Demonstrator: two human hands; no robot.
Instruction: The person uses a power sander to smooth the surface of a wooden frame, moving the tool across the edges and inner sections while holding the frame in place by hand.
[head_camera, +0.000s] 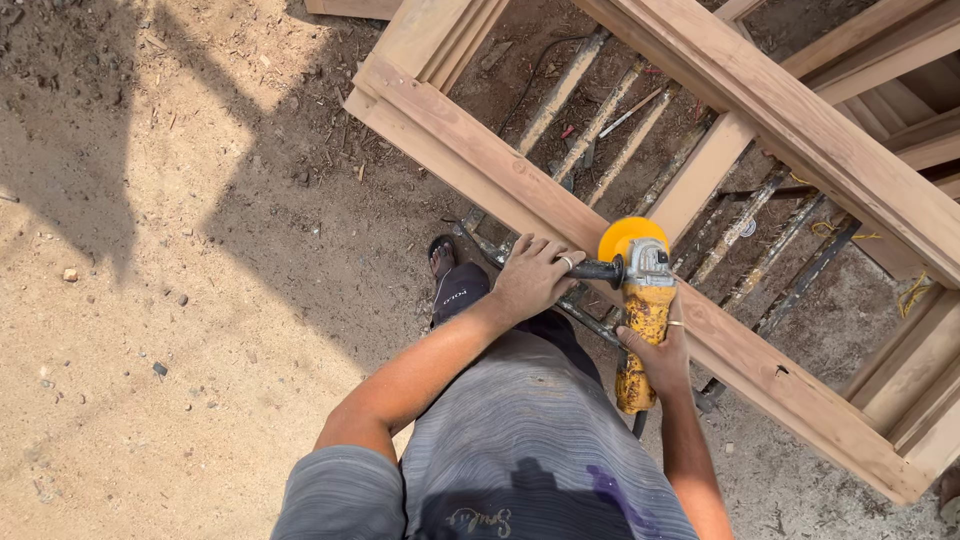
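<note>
Gripping a yellow angle grinder with both hands, the person is standing over a long rail of a wooden frame. The grinder is lying across the rail's top face, its round yellow guard forward and its dust-caked body running back toward the person's waist; the disc itself is hidden under the guard, so contact with the wood cannot be confirmed.

The left hand is wrapping around the black side handle, fingers curled closed over it, a ring showing. That side grip is probably steadying the head against twist. The right hand is closing round the body from beneath, thumb on the near side, likely carrying the weight and setting the angle.

The frame is resting on a rack of paint-spattered metal bars above the sandy ground, which is keeping the rail at working height.

Pose: left forearm is reaching forward and inward, elbow bent, wrist roughly straight; right forearm is running nearly vertical in view, tucked close to the torso. One sandalled foot is planted just beside the rail.
</note>
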